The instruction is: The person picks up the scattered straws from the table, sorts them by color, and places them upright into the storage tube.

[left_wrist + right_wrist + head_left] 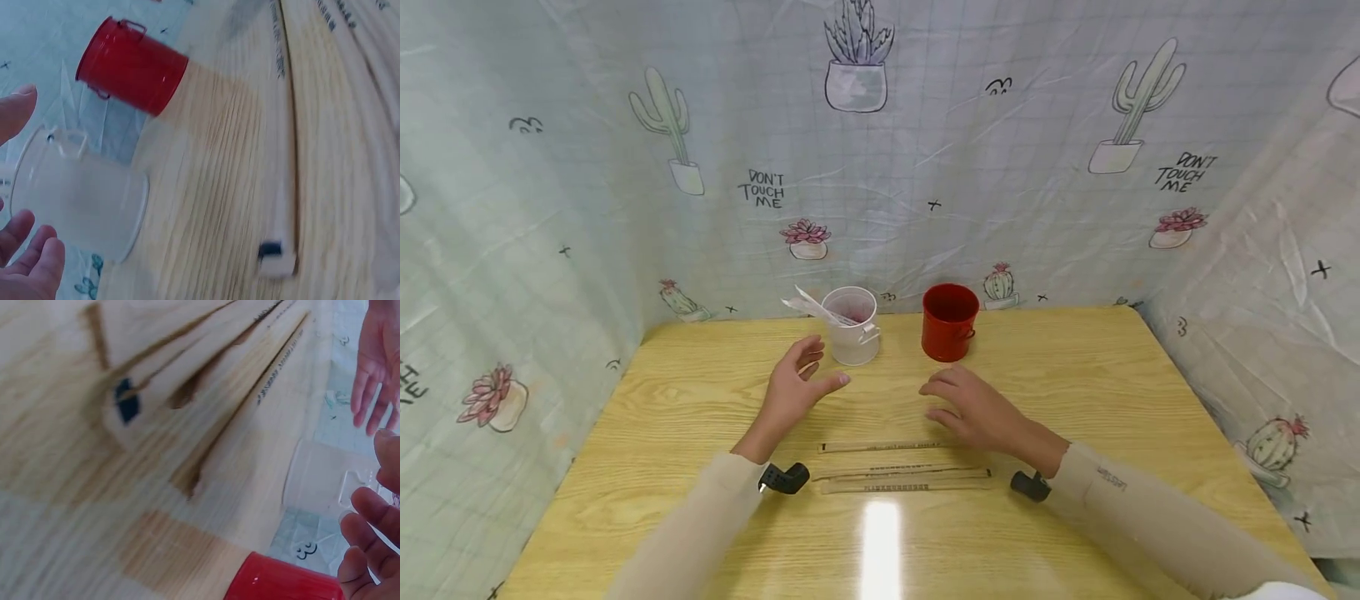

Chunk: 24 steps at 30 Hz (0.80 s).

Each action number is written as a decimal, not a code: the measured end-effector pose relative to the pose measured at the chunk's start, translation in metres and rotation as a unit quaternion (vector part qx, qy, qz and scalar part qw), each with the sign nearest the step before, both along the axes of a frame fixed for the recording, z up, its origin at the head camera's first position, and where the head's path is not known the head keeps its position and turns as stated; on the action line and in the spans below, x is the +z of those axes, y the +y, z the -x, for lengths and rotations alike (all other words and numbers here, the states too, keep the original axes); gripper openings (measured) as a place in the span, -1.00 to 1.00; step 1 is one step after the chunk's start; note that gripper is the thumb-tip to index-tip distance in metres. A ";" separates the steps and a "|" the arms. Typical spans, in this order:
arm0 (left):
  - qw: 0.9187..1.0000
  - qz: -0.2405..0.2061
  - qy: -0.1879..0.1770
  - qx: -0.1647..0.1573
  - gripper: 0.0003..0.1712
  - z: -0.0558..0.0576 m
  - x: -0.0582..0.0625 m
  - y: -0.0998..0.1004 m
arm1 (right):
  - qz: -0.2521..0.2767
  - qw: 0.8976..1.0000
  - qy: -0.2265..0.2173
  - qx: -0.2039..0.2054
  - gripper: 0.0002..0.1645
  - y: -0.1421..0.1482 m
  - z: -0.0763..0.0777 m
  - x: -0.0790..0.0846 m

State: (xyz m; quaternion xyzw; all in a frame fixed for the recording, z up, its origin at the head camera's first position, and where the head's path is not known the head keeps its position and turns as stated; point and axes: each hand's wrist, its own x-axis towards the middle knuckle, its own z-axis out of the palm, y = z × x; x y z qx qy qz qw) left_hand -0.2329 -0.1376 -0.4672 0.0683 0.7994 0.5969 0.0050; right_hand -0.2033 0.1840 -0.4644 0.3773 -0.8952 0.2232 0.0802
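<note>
My left hand (793, 385) hovers just in front of a small white bucket (855, 346), its thumb and fingers spread and nothing between them. White wrapped pieces (808, 305) stick out of that bucket's left side. My right hand (976, 410) is in front of a small red bucket (946, 337), fingers loosely bent and holding nothing. Between the forearms, several long thin paper-wrapped sticks lie crosswise on the table; one stick (880, 447) lies apart, behind the grouped sticks (906, 487). In the left wrist view, the nearer stick (282, 169) has a dark band near its end.
The wooden table (1075, 383) meets a cloth backdrop (925, 150) printed with cacti, at the back and both sides. Both buckets stand close to the back edge. A bright light reflection falls on the table in front of the sticks.
</note>
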 end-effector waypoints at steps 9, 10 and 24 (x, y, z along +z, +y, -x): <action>0.996 -0.032 0.054 -0.061 -0.06 -0.002 0.008 0.039 | -0.016 1.000 -0.024 0.002 -0.73 0.009 -0.007 -0.006; 0.995 -0.035 0.062 -0.066 -0.06 0.000 0.008 0.043 | -0.016 1.000 -0.026 0.003 -0.74 0.009 -0.007 -0.007; 0.991 -0.036 0.106 -0.077 -0.13 0.026 0.020 0.103 | -0.018 0.998 -0.048 0.028 -0.84 0.016 -0.013 -0.026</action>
